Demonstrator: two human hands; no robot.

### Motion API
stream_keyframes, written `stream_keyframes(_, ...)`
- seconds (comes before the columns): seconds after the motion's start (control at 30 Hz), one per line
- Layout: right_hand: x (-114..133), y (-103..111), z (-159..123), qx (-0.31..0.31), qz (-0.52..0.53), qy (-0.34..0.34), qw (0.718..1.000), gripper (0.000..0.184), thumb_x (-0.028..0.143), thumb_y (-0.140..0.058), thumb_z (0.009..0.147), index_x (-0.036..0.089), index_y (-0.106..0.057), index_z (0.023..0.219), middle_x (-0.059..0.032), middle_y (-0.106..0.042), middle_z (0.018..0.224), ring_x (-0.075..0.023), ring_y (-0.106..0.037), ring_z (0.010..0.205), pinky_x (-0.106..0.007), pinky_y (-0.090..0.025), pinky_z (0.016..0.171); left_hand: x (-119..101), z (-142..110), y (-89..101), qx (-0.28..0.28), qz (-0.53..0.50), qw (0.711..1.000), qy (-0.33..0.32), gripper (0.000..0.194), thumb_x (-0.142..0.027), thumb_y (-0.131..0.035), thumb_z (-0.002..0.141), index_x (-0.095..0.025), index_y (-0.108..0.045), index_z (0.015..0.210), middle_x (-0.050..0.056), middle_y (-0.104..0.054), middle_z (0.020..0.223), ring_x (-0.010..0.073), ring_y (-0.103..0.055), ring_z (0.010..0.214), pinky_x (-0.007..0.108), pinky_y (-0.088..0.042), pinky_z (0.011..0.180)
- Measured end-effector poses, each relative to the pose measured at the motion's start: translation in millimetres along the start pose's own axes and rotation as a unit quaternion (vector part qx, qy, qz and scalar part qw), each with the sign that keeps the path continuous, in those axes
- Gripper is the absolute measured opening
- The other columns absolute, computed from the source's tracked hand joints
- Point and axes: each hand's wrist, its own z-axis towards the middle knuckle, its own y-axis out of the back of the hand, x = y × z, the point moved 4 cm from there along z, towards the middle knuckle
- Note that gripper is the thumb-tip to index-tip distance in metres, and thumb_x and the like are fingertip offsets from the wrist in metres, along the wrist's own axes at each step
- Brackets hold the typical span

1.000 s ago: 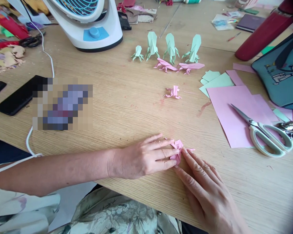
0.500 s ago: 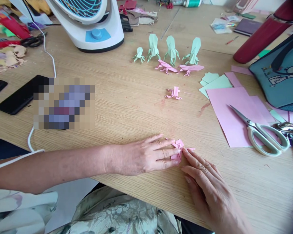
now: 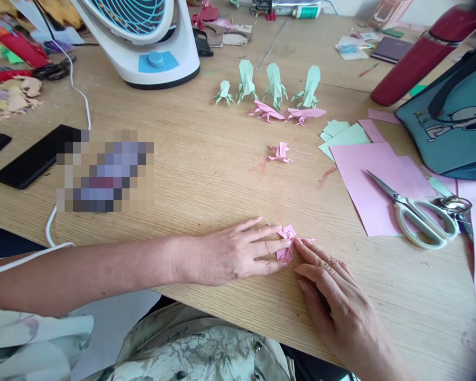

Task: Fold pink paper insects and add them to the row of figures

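Observation:
A small pink folded-paper figure (image 3: 289,230) lies flat on the table near its front edge, partly hidden under fingers. My left hand (image 3: 241,253) reaches in from the left, palm down and fingers spread, with its fingertips resting on the paper. From the right, my right hand (image 3: 339,296) touches the paper's right side and a thin pink point there with stretched fingertips; its thumb is tucked lower, apart from the paper. Beyond my hands stands a small pink origami insect (image 3: 280,152).
Green origami figures (image 3: 275,84) and pink winged ones (image 3: 306,113) stand farther back. White-handled scissors (image 3: 424,222) lie partly on pink sheets (image 3: 360,185). A red flask (image 3: 416,63) and blue bag (image 3: 452,127) are right; a fan (image 3: 162,69) and black slab (image 3: 39,156) are left.
The view has shifted slightly, so the right-side objects appear farther left. Both hands keep nearly the same pose on the pink paper.

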Motion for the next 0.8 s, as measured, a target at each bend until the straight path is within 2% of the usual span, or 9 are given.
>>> stream_keyframes(0.17, 0, 0, 0, 0.004, 0.001, -0.009, 1.000, 0.026, 0.007, -0.048, 0.093, 0.018, -0.055, 0.115, -0.0133, -0.051, 0.146, -0.0261, -0.041, 0.139, -0.042, -0.041, 0.104, 2, 0, -5.5, 0.030, -0.020, 0.999, 0.018, 0.056, -0.009, -0.050, 0.089, -0.018, -0.044, 0.144, 0.014, -0.034, 0.156, 0.0320, -0.024, 0.148, 0.054, -0.026, 0.119)
stream_keyframes(0.33, 0, -1, 1, 0.000, -0.001, -0.015, 1.000, 0.025, 0.007, -0.048, 0.093, 0.018, -0.055, 0.115, -0.0123, -0.053, 0.144, -0.0253, -0.043, 0.138, -0.041, -0.041, 0.104, 10, -1, -7.8, 0.003, -0.056, 0.998, 0.026, 0.050, -0.014, -0.047, 0.096, -0.030, -0.046, 0.143, 0.006, -0.037, 0.156, 0.0224, -0.023, 0.149, 0.045, -0.026, 0.120)
stream_keyframes(0.4, 0, -1, 1, -0.004, -0.003, -0.015, 1.000, 0.025, 0.008, -0.048, 0.093, 0.019, -0.056, 0.114, -0.0123, -0.053, 0.144, -0.0252, -0.043, 0.138, -0.040, -0.041, 0.104, 11, -2, -6.5, -0.001, -0.069, 0.997, 0.022, 0.048, -0.023, -0.053, 0.096, -0.029, -0.047, 0.143, 0.008, -0.036, 0.156, 0.0235, -0.023, 0.149, 0.044, -0.024, 0.121)
stream_keyframes(0.53, 1, -1, 1, -0.011, -0.003, -0.014, 1.000, 0.023, 0.008, -0.048, 0.093, 0.018, -0.056, 0.112, -0.0125, -0.054, 0.143, -0.0247, -0.044, 0.137, -0.040, -0.040, 0.104, 12, -3, -3.6, 0.001, -0.093, 0.995, 0.020, 0.057, -0.042, -0.063, 0.089, -0.028, -0.048, 0.143, 0.012, -0.034, 0.157, 0.0272, -0.024, 0.149, 0.046, -0.020, 0.122)
stream_keyframes(0.8, 1, -1, 1, -0.011, -0.006, -0.022, 1.000, 0.024, 0.008, -0.048, 0.094, 0.019, -0.056, 0.114, -0.0106, -0.055, 0.142, -0.0222, -0.044, 0.137, -0.037, -0.039, 0.104, 10, -3, -7.9, 0.006, -0.072, 0.997, 0.006, 0.065, -0.049, -0.056, 0.092, -0.024, -0.038, 0.149, 0.012, -0.030, 0.158, 0.0313, -0.021, 0.149, 0.051, -0.018, 0.121)
